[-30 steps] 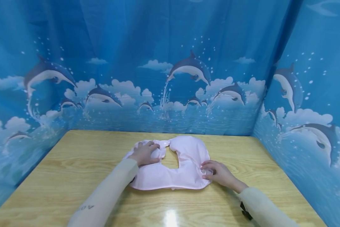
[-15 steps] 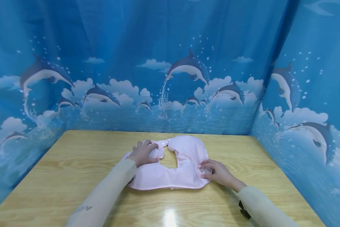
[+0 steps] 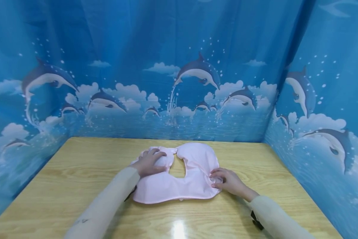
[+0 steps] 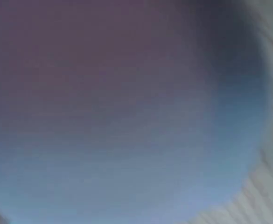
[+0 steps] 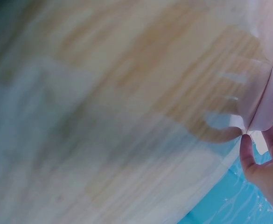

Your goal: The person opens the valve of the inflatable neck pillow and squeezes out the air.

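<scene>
Pink bib (image 3: 184,184) flat on wooden table (image 3: 77,172); left hand (image 3: 149,162) presses it, fingers spread; right hand (image 3: 228,181) pinches edge.

Left grip (image 3: 149,162) flat; right grip (image 3: 226,181) pinching.

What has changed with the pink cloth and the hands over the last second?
Very little. The left hand drew slightly toward the person, and the near left edge of the pink cloth shifted with it. The right hand stayed at the cloth's right edge, and the table looks the same.
</scene>
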Available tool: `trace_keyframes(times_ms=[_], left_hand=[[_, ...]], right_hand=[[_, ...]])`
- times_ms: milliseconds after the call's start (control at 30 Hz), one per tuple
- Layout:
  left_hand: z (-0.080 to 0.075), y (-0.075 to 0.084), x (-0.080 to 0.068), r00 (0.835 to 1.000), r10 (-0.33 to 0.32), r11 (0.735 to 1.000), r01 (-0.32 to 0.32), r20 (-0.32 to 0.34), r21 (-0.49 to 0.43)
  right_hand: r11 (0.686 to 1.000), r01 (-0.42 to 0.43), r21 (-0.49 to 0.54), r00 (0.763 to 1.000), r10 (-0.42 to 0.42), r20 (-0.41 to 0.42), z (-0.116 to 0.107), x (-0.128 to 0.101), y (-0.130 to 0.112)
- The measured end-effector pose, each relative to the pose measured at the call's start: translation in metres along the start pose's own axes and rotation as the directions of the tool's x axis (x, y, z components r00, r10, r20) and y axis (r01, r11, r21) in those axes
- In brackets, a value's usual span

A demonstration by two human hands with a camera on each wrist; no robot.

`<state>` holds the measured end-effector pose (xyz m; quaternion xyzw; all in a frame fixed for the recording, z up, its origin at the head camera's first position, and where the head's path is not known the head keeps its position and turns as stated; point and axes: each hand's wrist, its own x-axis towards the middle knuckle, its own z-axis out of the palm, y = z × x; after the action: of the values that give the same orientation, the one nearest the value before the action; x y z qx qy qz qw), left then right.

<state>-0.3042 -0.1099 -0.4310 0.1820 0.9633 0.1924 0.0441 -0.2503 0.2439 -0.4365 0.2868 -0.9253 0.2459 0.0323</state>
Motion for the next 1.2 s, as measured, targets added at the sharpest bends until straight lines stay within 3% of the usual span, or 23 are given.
trace_keyframes(times_ms=[300,500,633,867,1067,1200], left_hand=[[-0.012,0.001,-0.018,0.997,0.062,0.997,-0.061,0.046,-0.04],[-0.022,0.005,-0.031,0.996,0.073,0.997,-0.074,0.053,0.018],[-0.024,0.003,-0.043,0.99,0.134,0.987,-0.137,0.044,0.081],[-0.019,-0.001,-0.067,0.965,0.252,0.962,-0.258,0.066,0.093],[-0.007,-0.008,-0.072,0.964,0.264,0.948,-0.261,0.006,0.182],[-0.001,-0.012,-0.07,0.961,0.274,0.946,-0.265,-0.023,0.184]], right_hand=[[1.0,0.003,0.006,1.0,-0.003,-0.002,0.001,-0.002,0.0],[1.0,-0.02,0.004,1.0,0.02,0.001,0.0,-0.001,0.0],[0.999,-0.031,0.005,0.999,0.031,0.015,0.0,0.0,0.0],[0.999,-0.047,0.012,0.998,0.047,0.032,-0.001,-0.001,0.0],[0.999,-0.047,0.012,0.998,0.047,0.03,-0.001,-0.001,0.0],[0.999,-0.043,0.015,0.999,0.042,0.027,0.0,0.0,-0.001]])
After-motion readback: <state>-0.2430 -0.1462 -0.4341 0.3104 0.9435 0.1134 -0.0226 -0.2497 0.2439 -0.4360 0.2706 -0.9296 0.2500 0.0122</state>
